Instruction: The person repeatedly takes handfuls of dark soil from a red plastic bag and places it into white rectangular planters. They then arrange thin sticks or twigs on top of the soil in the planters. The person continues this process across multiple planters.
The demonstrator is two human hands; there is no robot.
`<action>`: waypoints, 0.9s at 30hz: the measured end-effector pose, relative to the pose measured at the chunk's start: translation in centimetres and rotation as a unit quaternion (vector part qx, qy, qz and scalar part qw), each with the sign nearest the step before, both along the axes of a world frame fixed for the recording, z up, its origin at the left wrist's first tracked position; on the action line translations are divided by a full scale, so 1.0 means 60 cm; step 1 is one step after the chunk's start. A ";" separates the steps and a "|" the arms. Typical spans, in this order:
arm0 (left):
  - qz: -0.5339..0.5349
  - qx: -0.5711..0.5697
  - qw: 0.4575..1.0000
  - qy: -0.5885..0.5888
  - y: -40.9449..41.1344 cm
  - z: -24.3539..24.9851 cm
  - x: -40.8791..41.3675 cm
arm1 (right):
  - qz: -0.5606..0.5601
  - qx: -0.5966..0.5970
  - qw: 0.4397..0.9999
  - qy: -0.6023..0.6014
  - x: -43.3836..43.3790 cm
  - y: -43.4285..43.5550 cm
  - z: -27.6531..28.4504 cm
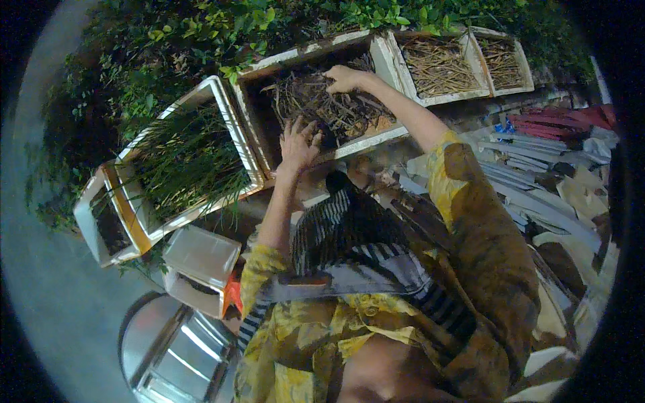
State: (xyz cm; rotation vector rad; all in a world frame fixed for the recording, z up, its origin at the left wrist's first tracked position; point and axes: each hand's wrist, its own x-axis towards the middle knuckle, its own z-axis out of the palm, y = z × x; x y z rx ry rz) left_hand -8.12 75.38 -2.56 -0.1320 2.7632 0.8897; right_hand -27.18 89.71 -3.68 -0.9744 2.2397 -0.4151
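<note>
Before me, a white foam box [373, 143] holds dark soil and a tangle of dry brown stems and roots [327, 101]. My left hand [300, 142] lies over the near left part of the tangle, fingers spread and pointing away from me. Towards the far right side of the same box, my right hand [345, 80] reaches to the stems with its fingers bent. Whether either hand grips a stem is too unclear to tell, since the fingertips blend into the dark tangle.
Foam boxes with dry stalks [438, 65] stand right; one with long green leaves [196, 161] stands left. Leafy bushes [201, 30] border the far side. A lidded plastic container [201, 257] and a shiny metal object [181, 347] are lower left. Stacked pale strips [544, 186] lie right.
</note>
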 end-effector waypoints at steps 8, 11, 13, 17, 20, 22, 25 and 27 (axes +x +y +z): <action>-0.029 0.063 0.997 -0.015 -0.049 0.010 -0.011 | 0.023 -0.187 0.982 -0.022 0.052 0.009 0.027; 0.073 0.056 0.981 0.171 -0.049 0.023 -0.012 | 0.060 -0.006 0.998 0.008 0.109 0.006 0.035; 0.036 0.023 0.975 0.218 -0.007 0.076 -0.046 | 0.040 -0.035 0.998 0.017 0.118 0.013 0.052; 0.029 0.172 0.985 -0.008 -0.034 -0.056 -0.057 | 0.050 -0.194 0.977 -0.071 0.115 0.002 0.048; 0.085 0.155 0.984 -0.020 -0.039 -0.052 -0.050 | -0.006 -0.045 0.998 -0.036 0.063 0.028 0.061; 0.065 0.078 0.994 -0.040 -0.054 -0.011 -0.039 | -0.060 -0.004 0.997 0.043 0.033 0.056 0.100; 0.000 -0.042 0.998 -0.054 -0.083 -0.009 0.000 | -0.060 -0.028 0.995 0.068 0.014 0.079 0.067; -0.075 -0.143 0.984 -0.073 -0.061 0.000 0.000 | -0.009 -0.066 0.993 0.097 0.052 0.085 0.063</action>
